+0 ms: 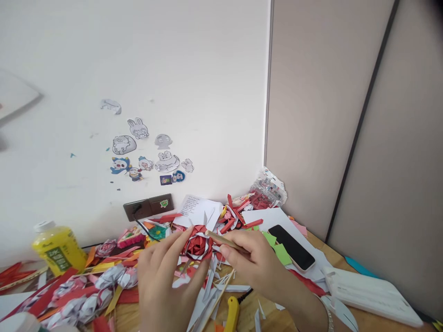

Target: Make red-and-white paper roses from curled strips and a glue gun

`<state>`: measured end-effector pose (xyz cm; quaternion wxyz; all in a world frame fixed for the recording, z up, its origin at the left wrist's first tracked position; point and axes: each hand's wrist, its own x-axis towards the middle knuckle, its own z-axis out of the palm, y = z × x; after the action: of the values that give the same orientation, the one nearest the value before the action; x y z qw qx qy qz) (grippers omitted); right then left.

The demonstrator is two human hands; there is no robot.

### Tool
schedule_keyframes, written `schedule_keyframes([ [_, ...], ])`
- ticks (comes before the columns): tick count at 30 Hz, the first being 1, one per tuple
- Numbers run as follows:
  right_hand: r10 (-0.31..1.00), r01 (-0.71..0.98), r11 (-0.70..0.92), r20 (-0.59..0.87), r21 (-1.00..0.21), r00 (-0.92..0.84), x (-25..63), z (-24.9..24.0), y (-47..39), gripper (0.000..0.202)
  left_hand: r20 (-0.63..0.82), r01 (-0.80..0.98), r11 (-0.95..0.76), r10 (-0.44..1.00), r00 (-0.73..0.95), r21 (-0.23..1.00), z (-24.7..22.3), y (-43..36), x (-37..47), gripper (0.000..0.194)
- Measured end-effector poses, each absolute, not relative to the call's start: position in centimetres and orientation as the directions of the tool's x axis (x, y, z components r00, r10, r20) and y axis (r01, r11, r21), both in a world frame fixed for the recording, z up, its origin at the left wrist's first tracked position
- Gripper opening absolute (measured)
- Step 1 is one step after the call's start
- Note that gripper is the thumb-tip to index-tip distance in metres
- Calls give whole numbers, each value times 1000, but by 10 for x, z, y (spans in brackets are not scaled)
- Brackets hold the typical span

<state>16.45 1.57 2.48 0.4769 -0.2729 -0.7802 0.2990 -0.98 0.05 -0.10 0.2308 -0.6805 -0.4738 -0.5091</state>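
A red and white folded paper rose [198, 243] is held up over the table by my left hand [169, 276], whose fingers and thumb curve round its sides. My right hand [251, 258] pinches a thin wooden stick [221, 240], and the tip of the stick lies against or very near the rose's upper right edge. I cannot tell whether the tip touches the paper. Cut strips of white and red paper lie under and around both hands. Beneath them is a yellow-handled tool [232, 313] with a black cord.
A phone [292, 246] rests on white paper at the right, by a white box-like object [374, 295]. At the left stand a yellow drink bottle [58, 249] and several folded paper flowers [83, 295]. A handwritten sheet [197, 210] lies near the wall socket [148, 206].
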Motion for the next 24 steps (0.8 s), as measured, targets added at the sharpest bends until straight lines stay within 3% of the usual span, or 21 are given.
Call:
schedule_keyframes([
  [6,683,183,719,632,-670,-366,164,24,15,29,892,824,-525,449,57,212,-4,2,-9,45],
  [13,562,437,777,813,-454,-154,154,14,19,22,923,857,-512,358,142,67,-3,0,-5,46],
  [19,408,419,848,905,-325,-123,150,9,21,22,863,883,-394,504,-25,256,-13,4,-7,53],
  [24,368,452,853,915,-262,-165,152,14,17,24,859,901,-363,511,-20,237,-13,2,-10,50],
])
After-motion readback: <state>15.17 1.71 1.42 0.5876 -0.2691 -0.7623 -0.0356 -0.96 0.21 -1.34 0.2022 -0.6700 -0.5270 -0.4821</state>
